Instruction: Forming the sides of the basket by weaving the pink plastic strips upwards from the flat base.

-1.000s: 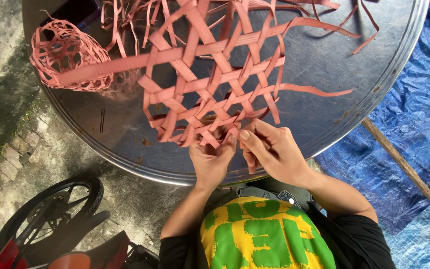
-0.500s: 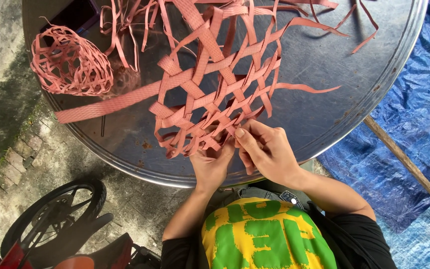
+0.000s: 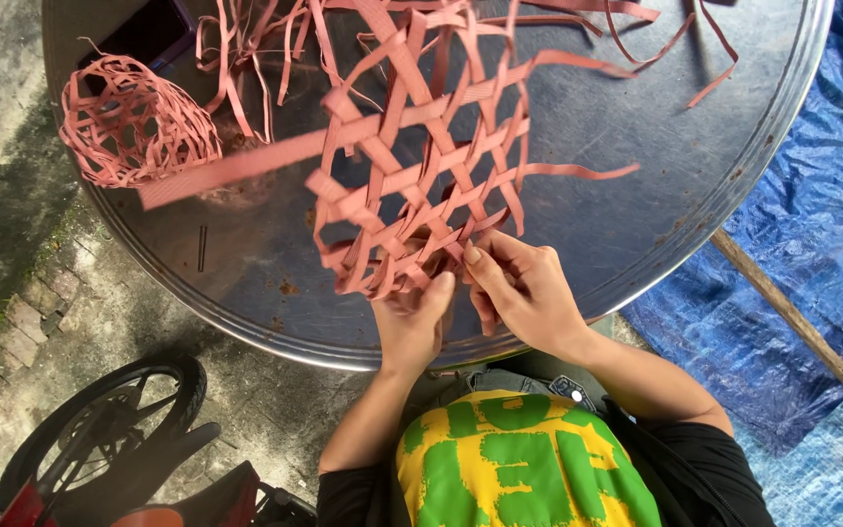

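Outdoors, a round metal tray table stands on bare concrete, with a blue tarpaulin and a wooden pole off to the right of the hands. Both hands pinch the near edge of an open hexagonal lattice of pink strips: the left hand closed on strip ends from below, the right hand closed on a strip just beside it. The weave looks light, springy and loose, likely to slip apart unless held at crossings. Beyond the grip, far left, a small woven pink basket lies tipped; nothing shows inside it. Loose strips trail past the lattice. A wheel sits below.
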